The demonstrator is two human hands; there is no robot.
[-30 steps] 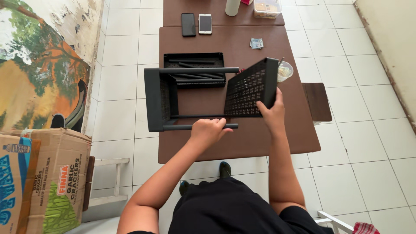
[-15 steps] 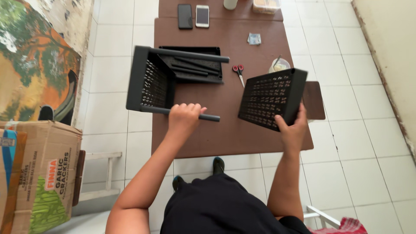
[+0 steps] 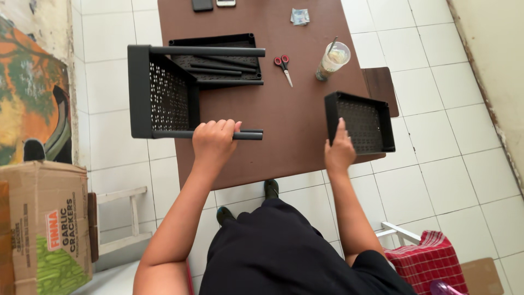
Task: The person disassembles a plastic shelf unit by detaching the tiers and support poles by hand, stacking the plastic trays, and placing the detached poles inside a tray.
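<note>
My left hand grips a black pole of a partly built black plastic rack. The rack lies on its side at the left edge of the brown table, one perforated shelf upright between two poles. My right hand holds the near edge of a separate black perforated shelf tray, which lies flat at the table's right edge. Another black tray with several loose poles in it sits behind the rack.
Red-handled scissors and a plastic cup with a straw stand mid-table. Two phones and a small packet lie at the far end. A cardboard box and white stool are left; a red checked cloth is lower right.
The right hand has carried the loose shelf away from the rack and laid it flat at the table's right edge. The left hand has kept its hold on the rack's pole throughout.
</note>
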